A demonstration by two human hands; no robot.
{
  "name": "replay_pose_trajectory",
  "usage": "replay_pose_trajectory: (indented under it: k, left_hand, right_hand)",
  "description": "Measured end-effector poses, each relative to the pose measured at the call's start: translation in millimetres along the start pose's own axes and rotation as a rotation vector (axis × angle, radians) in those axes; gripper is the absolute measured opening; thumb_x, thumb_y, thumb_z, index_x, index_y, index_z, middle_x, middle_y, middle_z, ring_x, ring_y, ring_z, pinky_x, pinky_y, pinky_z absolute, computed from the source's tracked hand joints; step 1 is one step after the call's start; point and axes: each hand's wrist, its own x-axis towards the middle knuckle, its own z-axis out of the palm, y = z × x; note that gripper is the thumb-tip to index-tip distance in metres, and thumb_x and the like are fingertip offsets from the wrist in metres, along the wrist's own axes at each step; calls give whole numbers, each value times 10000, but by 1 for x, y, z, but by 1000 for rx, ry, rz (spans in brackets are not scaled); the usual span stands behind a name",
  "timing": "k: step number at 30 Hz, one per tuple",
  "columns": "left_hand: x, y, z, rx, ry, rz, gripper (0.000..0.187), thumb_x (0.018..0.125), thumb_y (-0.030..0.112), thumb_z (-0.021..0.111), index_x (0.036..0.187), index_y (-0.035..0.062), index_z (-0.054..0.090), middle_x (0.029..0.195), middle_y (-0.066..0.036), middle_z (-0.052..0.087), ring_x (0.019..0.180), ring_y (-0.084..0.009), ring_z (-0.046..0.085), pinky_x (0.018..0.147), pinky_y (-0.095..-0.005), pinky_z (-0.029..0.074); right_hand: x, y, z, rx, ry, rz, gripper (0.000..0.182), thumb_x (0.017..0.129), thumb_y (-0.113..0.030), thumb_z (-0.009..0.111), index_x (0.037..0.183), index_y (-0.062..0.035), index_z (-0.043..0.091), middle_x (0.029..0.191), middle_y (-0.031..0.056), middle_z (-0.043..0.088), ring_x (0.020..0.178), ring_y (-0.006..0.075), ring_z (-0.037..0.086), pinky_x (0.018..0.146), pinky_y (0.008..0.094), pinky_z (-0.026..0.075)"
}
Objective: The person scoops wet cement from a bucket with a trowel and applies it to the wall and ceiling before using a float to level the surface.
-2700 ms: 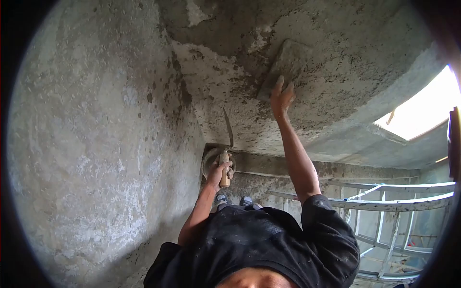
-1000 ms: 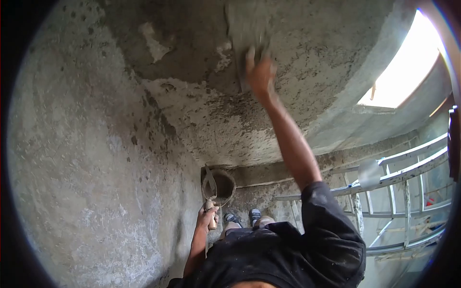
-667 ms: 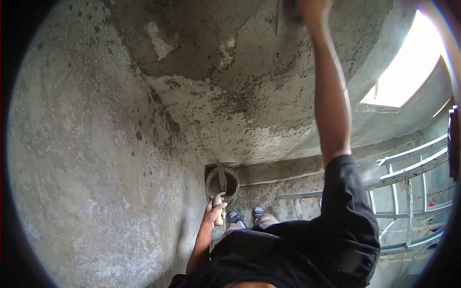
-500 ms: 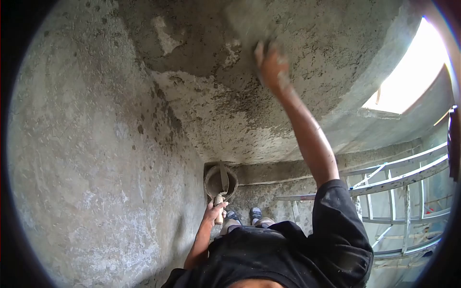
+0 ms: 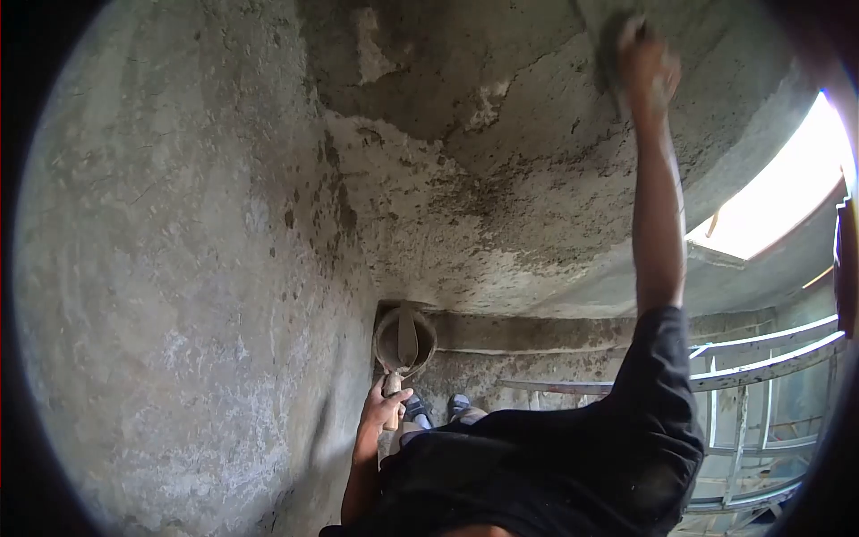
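My left hand [image 5: 385,404] is closed round the wooden handle of a trowel [image 5: 408,336], whose blade lies over a round bucket [image 5: 428,345]. The bucket stands in the corner beside my feet. High up on the plastered wall [image 5: 528,170], my right arm is stretched out. My right hand [image 5: 648,72] is closed on a flat tool at the wet plaster; the tool is blurred and dark, and its shape is hard to make out.
A rough grey wall [image 5: 179,295] fills the left side. A low ledge [image 5: 528,333] runs along the wall's base. Curved metal railing [image 5: 761,369] stands at the right, below a bright window opening [image 5: 778,197]. My shoes [image 5: 459,402] are on the floor.
My right hand has swept up and to the right across the wall. My left hand still holds the trowel over the bucket. The view has shifted slightly.
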Motion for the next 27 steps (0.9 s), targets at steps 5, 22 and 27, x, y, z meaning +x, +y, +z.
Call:
replay_pose_trajectory:
  k: [5,22,27]
  left_hand:
    - [19,4,-1,4,-39,-32,494,690,153,750,1105,42,507,707,-31,551,436,-106,485,402,-252,417]
    - [36,14,25,44,-159,-27,516,680,205,770,1099,67,503,692,-4,513,435,-95,483,387,-240,410]
    - [47,16,44,130,-217,-42,462,697,174,750,1072,81,497,709,-1,485,451,-95,472,398,-231,392]
  right_hand:
    - [-2,-72,-27,-500,242,-556,365,918,-283,383,1137,-8,483,1015,157,585,758,283,570,592,356,452]
    - [1,0,52,-1085,608,-883,445,810,-154,473,1220,12,434,1192,170,478,1113,270,458,807,364,428]
    - [-171,7,48,40,414,-649,358,823,-278,573,1121,-92,507,749,30,623,416,107,480,330,281,395]
